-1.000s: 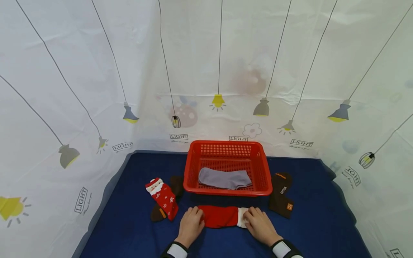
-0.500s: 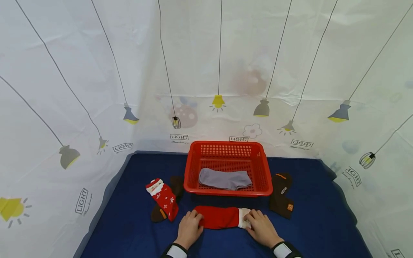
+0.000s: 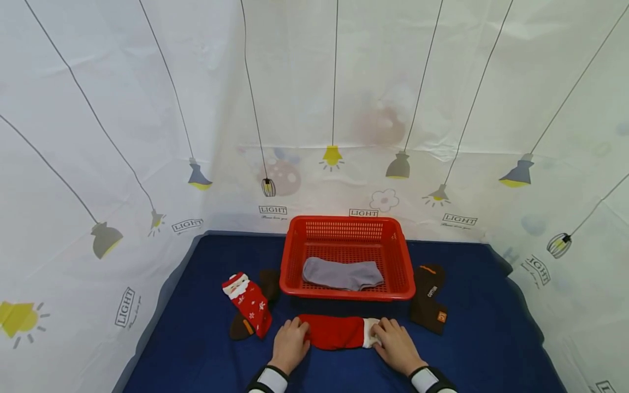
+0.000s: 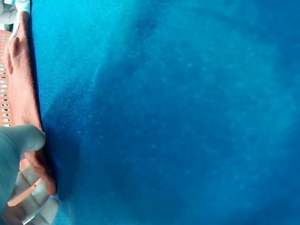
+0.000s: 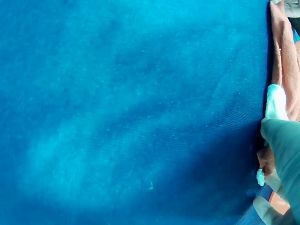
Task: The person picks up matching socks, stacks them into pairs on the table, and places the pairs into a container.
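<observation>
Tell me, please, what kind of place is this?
Probably a staged recording booth, not a lived-in room: a lamp-printed white curtain walls in a table under a blue cloth, with a red basket and loose socks.

We have the left hand (image 3: 290, 343) and right hand (image 3: 397, 345) on the desk (image 3: 491, 338), one at each end of a folded sock (image 3: 339, 331) lying flat between them. Basket (image 3: 348, 256) sits just behind the sock, beyond both hands, with a plain sock (image 3: 342, 273) in it. Left of the left hand: a patterned sock (image 3: 248, 300) lying on a dark sock (image 3: 267, 284). Right of the right hand, beside the basket: another dark sock (image 3: 428, 297). Curtain (image 3: 314, 109) behind and around everything.
</observation>
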`<action>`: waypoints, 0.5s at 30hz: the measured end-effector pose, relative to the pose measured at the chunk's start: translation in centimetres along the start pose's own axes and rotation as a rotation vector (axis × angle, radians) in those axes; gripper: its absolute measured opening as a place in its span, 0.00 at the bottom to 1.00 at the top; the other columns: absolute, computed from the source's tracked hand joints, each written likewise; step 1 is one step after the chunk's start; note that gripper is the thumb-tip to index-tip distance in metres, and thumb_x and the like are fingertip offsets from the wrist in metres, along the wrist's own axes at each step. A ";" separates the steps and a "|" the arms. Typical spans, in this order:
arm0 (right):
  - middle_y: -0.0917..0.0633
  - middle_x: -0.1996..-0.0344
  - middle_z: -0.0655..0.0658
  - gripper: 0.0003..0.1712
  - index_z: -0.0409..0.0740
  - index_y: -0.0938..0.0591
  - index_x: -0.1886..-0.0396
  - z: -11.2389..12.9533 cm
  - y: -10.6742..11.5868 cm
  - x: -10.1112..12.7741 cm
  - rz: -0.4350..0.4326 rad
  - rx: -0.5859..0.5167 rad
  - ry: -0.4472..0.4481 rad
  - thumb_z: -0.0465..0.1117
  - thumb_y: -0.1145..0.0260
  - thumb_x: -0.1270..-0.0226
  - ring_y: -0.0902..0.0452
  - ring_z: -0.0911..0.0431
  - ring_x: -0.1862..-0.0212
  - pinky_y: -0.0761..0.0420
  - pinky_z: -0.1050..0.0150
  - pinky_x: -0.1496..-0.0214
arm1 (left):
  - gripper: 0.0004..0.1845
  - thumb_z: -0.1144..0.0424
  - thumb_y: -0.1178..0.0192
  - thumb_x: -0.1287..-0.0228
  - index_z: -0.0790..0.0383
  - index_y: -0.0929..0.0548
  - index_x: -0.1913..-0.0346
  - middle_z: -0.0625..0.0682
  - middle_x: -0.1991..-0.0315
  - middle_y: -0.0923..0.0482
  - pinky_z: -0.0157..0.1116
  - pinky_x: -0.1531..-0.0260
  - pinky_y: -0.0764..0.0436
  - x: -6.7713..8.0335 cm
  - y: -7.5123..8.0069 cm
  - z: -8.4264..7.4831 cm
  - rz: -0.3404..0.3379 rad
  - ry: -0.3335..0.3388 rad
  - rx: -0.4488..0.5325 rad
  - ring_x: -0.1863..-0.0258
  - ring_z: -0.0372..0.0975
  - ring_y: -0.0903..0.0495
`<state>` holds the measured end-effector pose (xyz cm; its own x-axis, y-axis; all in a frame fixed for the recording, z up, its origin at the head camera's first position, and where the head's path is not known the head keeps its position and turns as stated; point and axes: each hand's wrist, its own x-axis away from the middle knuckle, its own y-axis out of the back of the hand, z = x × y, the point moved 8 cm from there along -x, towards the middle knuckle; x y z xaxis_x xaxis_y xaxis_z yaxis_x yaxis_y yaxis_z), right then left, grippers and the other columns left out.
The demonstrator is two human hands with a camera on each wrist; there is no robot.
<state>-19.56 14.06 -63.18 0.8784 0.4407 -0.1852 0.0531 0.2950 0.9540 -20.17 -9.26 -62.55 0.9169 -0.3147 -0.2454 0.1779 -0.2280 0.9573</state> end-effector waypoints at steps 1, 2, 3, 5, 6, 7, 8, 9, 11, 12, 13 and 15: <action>0.32 0.71 0.56 0.13 0.57 0.26 0.70 0.0 0.0 0.0 0.001 -0.001 -0.003 0.45 0.29 0.52 0.35 0.58 0.67 0.38 0.65 0.71 | 0.12 0.61 0.29 0.62 0.50 0.23 0.76 0.47 0.76 0.31 0.36 0.77 0.31 -0.1 0.0 0.0 -0.007 -0.002 -0.007 0.77 0.40 0.31; 0.32 0.71 0.56 0.13 0.57 0.26 0.70 0.0 0.0 0.0 -0.001 0.000 -0.004 0.45 0.29 0.53 0.35 0.58 0.67 0.37 0.65 0.71 | 0.11 0.61 0.29 0.62 0.50 0.24 0.77 0.47 0.76 0.30 0.36 0.77 0.30 -0.1 0.1 0.0 -0.014 -0.002 -0.012 0.77 0.41 0.31; 0.32 0.71 0.56 0.13 0.57 0.26 0.71 0.0 0.0 -0.1 -0.005 0.006 -0.005 0.45 0.29 0.53 0.35 0.58 0.66 0.37 0.65 0.70 | 0.11 0.61 0.29 0.62 0.50 0.24 0.77 0.47 0.76 0.30 0.36 0.77 0.30 -0.2 0.1 0.0 -0.020 -0.003 -0.016 0.77 0.41 0.30; 0.32 0.72 0.56 0.13 0.56 0.26 0.71 0.0 0.0 -0.1 -0.018 0.015 -0.001 0.45 0.29 0.53 0.35 0.58 0.67 0.37 0.64 0.70 | 0.11 0.61 0.30 0.62 0.51 0.24 0.78 0.48 0.76 0.29 0.36 0.77 0.30 -0.3 0.2 0.0 -0.028 -0.001 -0.022 0.77 0.41 0.30; 0.32 0.72 0.57 0.13 0.56 0.26 0.72 0.1 0.1 -0.1 -0.025 0.020 0.003 0.45 0.28 0.53 0.35 0.58 0.67 0.37 0.65 0.71 | 0.11 0.61 0.30 0.61 0.51 0.24 0.78 0.48 0.77 0.29 0.37 0.77 0.30 -0.3 0.2 0.0 -0.031 0.001 -0.022 0.77 0.42 0.29; 0.32 0.73 0.57 0.14 0.56 0.27 0.72 0.1 0.2 -0.1 -0.034 0.024 0.008 0.45 0.28 0.53 0.35 0.58 0.68 0.37 0.65 0.71 | 0.11 0.61 0.30 0.61 0.51 0.24 0.78 0.48 0.77 0.29 0.37 0.78 0.30 -0.4 0.2 0.0 -0.031 0.004 -0.021 0.77 0.42 0.29; 0.33 0.73 0.57 0.14 0.56 0.27 0.73 0.1 0.3 -0.1 -0.043 0.030 0.013 0.45 0.28 0.54 0.35 0.59 0.68 0.37 0.65 0.71 | 0.10 0.61 0.30 0.61 0.51 0.24 0.78 0.48 0.77 0.29 0.37 0.78 0.30 -0.4 0.1 0.1 -0.030 0.008 -0.018 0.78 0.42 0.29; 0.33 0.74 0.57 0.14 0.56 0.27 0.73 0.2 0.4 -0.1 -0.046 0.034 0.016 0.45 0.28 0.54 0.36 0.59 0.69 0.38 0.65 0.71 | 0.10 0.62 0.30 0.61 0.51 0.24 0.78 0.48 0.77 0.29 0.37 0.78 0.30 -0.4 0.2 0.1 -0.028 0.010 -0.015 0.78 0.42 0.29; 0.33 0.75 0.58 0.14 0.56 0.27 0.73 0.2 0.5 -0.2 -0.047 0.038 0.019 0.45 0.28 0.54 0.36 0.60 0.70 0.38 0.66 0.71 | 0.10 0.62 0.31 0.61 0.51 0.24 0.79 0.48 0.77 0.29 0.36 0.79 0.30 -0.5 0.2 0.1 -0.023 0.017 -0.006 0.79 0.41 0.29; 0.33 0.75 0.58 0.13 0.55 0.27 0.73 0.3 0.7 -0.2 -0.047 0.037 0.021 0.44 0.28 0.53 0.37 0.60 0.70 0.38 0.66 0.71 | 0.10 0.62 0.31 0.61 0.51 0.24 0.79 0.48 0.77 0.28 0.36 0.79 0.30 -0.6 0.2 0.1 -0.022 0.018 -0.003 0.79 0.41 0.28; 0.33 0.75 0.57 0.13 0.55 0.26 0.73 0.3 0.8 -0.2 -0.046 0.035 0.021 0.44 0.28 0.53 0.36 0.60 0.70 0.38 0.66 0.71 | 0.10 0.62 0.31 0.61 0.51 0.24 0.79 0.48 0.78 0.28 0.36 0.80 0.30 -0.6 0.2 0.1 -0.020 0.019 0.000 0.79 0.41 0.28; 0.32 0.75 0.57 0.13 0.54 0.26 0.73 0.4 1.1 -0.3 -0.043 0.035 0.022 0.44 0.28 0.53 0.36 0.60 0.71 0.38 0.65 0.71 | 0.10 0.62 0.31 0.60 0.51 0.25 0.79 0.47 0.78 0.28 0.36 0.80 0.30 -0.7 0.3 0.1 -0.014 0.018 0.001 0.79 0.41 0.28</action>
<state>-19.55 13.90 -62.00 0.8644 0.4465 -0.2310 0.1075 0.2847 0.9526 -20.81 -9.22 -62.11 0.9206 -0.2947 -0.2562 0.1908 -0.2330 0.9536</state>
